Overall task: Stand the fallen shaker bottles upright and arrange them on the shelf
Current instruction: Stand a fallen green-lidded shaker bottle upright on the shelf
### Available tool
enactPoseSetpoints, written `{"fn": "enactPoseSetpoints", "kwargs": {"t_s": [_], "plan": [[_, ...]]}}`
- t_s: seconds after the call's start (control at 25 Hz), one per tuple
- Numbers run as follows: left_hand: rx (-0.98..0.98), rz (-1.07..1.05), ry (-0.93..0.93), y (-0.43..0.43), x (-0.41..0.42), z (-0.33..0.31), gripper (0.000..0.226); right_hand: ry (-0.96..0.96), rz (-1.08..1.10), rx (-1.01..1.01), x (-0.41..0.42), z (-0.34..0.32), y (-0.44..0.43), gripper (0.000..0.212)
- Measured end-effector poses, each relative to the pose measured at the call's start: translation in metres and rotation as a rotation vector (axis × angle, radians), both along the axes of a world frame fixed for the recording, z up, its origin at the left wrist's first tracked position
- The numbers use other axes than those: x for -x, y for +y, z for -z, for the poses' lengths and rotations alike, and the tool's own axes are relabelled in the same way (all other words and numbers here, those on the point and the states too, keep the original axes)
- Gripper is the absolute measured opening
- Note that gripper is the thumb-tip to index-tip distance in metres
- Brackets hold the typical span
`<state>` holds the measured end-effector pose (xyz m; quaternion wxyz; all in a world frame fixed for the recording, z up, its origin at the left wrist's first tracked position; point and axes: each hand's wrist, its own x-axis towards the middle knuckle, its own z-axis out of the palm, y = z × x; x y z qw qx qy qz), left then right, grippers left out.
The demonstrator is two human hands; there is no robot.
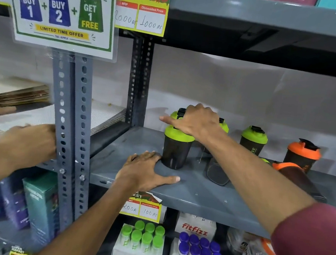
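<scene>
My right hand [196,121] is closed over the lid of an upright green-lidded shaker bottle [176,149] at the left end of the grey shelf [193,192]. My left hand [143,171] lies flat and empty on the shelf, its fingertips at the base of that bottle. A second green lid [224,127] peeks out behind my right wrist. A dark shaker [217,174] lies on its side just right of the held one. Farther right stand a green-lidded shaker [253,141] and an orange-lidded shaker [303,155]. Another orange-lidded shaker [296,177] lies fallen, partly behind my right forearm.
A perforated grey upright post [71,117] borders the shelf on the left, and another person's hand [28,141] reaches in beside it. Offer and price signs [142,6] hang above. Boxed Fitfizz tube packs [139,247] fill the shelf below.
</scene>
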<state>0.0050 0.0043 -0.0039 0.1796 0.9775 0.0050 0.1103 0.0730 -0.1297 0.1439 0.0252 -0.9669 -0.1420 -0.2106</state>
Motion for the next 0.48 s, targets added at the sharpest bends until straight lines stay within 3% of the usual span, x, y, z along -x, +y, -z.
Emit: {"fn": "enactPoseSetpoints", "kwargs": {"t_s": [0.28,0.48], "plan": [[0.011,0.001,-0.028,0.0,-0.003,0.003,0.113,0.439,-0.013,0.288,-0.012,-0.039,0.019,0.074],[0.019,0.002,-0.051,0.002,-0.003,0.007,0.114,0.417,-0.182,0.662,-0.005,-0.048,0.02,0.087]]}}
